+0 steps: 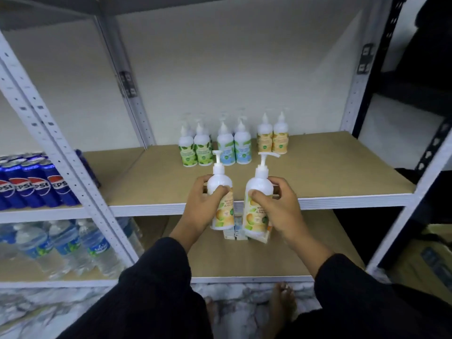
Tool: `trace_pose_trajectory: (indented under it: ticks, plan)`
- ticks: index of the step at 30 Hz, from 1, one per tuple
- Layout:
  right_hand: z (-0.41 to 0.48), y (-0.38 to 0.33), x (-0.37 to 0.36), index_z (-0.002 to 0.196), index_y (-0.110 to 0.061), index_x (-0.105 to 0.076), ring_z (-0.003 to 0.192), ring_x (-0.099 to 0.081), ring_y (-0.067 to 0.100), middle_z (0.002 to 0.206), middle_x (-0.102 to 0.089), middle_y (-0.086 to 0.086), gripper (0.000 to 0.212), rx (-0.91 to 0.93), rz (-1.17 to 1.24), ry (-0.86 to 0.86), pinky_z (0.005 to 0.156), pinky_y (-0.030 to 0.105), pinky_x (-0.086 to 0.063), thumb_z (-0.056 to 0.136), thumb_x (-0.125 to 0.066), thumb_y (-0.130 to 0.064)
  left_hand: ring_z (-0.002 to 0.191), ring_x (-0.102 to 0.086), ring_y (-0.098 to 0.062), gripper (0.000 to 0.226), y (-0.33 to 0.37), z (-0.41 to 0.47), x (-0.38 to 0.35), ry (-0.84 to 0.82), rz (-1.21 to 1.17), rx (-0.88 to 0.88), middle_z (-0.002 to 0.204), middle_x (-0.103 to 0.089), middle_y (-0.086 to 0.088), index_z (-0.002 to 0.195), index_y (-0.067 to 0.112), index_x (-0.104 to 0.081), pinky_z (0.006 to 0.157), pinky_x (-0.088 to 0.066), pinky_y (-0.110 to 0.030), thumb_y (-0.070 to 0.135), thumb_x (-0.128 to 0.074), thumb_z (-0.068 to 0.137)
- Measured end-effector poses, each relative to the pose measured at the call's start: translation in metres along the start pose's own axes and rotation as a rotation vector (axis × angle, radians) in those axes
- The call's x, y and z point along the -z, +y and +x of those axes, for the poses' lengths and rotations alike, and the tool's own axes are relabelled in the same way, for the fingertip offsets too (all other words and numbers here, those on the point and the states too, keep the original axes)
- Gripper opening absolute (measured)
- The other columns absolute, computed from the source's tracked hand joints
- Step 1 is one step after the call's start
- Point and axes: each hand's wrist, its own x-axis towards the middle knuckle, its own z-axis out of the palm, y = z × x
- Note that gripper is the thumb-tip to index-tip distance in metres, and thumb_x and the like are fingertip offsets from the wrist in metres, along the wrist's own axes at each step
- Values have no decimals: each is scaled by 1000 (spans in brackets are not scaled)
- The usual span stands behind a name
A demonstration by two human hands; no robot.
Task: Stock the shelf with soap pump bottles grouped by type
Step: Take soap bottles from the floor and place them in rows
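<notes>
in front of the shelf point(318, 172) edge: two orange-label pump bottles held upright, left bottle point(219, 179) gripped by left hand point(203, 206), right bottle point(259, 182) by right hand point(281, 206), fingers wrapped round each body. the hands are near each other and the bottles are apart. orange pair point(272, 140) stands at back, beside blue pair point(234, 148) and green pair point(195, 150). risks, judged: reaching in could knock the standing rows over; tall bottles likely tip; setting down by blue would mix types.
</notes>
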Motion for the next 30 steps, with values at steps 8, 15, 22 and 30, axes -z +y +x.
trace_pose_trajectory:
  ticks: [8,15,22,30]
  plan:
    - [29,-28,35,109,-27,-62,86,-72,12,103,-70,1,38,3,31,30,62,21,-54,78,-84,-26,97,-66,-15,34,10,24,-45,2,-107,63,113,-62,-1,127,22,-48,69,-53,-31,33,-59,97]
    - [28,-49,43,114,-25,-61,84,-73,13,103,-71,2,38,14,55,40,63,26,-56,82,-81,-33,85,-67,-27,33,29,27,-53,-28,-245,145,107,-62,-12,121,15,-42,70,-58,-42,35,-56,98]
    - [19,-48,26,117,-29,-46,94,-70,18,112,-64,2,40,-16,16,67,78,38,-59,92,-60,-55,92,-71,-40,53,38,13,-39,-94,-214,144,111,-63,-20,120,18,-36,75,-60,-56,28,-75,86]
    - [43,-42,30,125,-26,-35,88,-68,21,109,-59,4,51,-196,-11,9,77,42,-59,88,-69,-28,82,-75,-34,39,28,36,-52,-97,-235,89,108,-66,-13,119,21,-44,69,-62,-49,26,-69,90]
